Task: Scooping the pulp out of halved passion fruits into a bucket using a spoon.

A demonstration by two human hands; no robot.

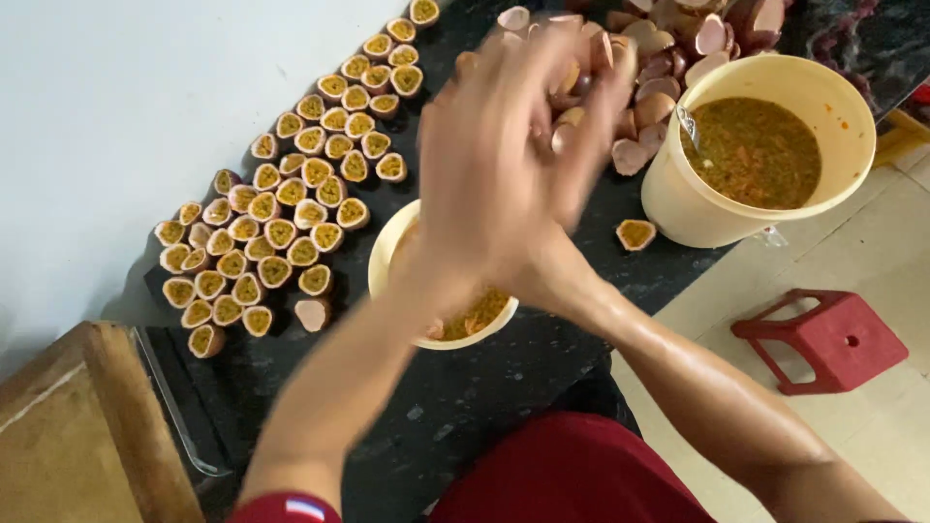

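Along the left of the dark counter (465, 407), rows of halved passion fruit (281, 232) are lying cut side up, showing yellow pulp. My left hand (484, 184) and right hand (572, 107) are pressing together above the small cream bowl (387, 254) of pulp, blurred, so I cannot tell what they are pinching between them. Beyond my fingers, empty shells (668, 48) are piling up. Further right, the big cream bucket (678, 203) is holding pulp with a spoon (690, 131) in it. A red stool (823, 339) is standing on the floor.
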